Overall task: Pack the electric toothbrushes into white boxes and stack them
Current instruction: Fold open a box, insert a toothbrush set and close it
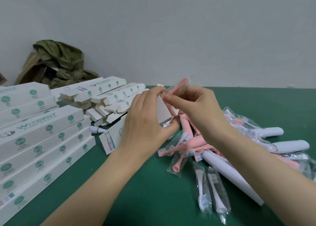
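Gripping white box (163,111): left hand (145,123) | pinching pink brush head (177,86): right hand (196,109) | stacked boxes (42,140), toothbrush pile (222,157) alongside

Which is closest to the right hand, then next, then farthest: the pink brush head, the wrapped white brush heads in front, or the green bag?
1. Pink brush head: pinched by fingers of the right hand.
2. Wrapped white brush heads: on the table, in front.
3. Green bag: far left, by the wall.

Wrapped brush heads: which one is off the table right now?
The pink brush head pinched in the right hand, raised beside the white box that the left hand holds. The other wrapped heads lie on the green table.
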Tool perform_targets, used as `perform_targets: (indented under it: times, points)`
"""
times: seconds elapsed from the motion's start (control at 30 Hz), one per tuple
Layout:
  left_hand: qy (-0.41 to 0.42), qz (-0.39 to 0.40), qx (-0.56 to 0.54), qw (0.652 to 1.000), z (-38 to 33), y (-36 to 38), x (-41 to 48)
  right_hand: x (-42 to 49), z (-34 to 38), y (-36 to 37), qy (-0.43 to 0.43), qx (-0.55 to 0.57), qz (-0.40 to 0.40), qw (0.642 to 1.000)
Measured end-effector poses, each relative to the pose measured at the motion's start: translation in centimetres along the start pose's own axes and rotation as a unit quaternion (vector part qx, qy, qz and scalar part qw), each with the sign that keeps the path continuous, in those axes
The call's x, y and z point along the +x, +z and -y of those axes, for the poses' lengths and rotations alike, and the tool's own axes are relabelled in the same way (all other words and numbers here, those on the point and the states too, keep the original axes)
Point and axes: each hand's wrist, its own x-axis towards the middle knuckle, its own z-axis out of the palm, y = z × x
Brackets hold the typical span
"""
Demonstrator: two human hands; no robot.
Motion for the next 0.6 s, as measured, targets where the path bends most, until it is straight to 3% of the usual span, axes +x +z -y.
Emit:
perform_targets:
  times: [0.17,0.27,0.4,0.6]
  points:
    - [0.008,0.01,0.008,1.0,0.24,0.31,-0.11,0.2,-0.37,0.24,0.003,-0.069,0.019,0.997]
    - [-0.007,0.008,0.017,1.0,0.66,0.26,0.06,0.6,-0.26,-0.01,0.021,-0.029,0.021,0.999]
    - [-0.006,-0.001,0.018,1.0,0.56,0.13,0.09,0.64,-0.58,-0.22,-0.015,0.032,-0.045,0.998]
    - [-0.006,0.002,0.016,1.0,0.26,0.19,0.0,0.23,-0.91,0.01,-0.101,-0.119,-0.04,0.987]
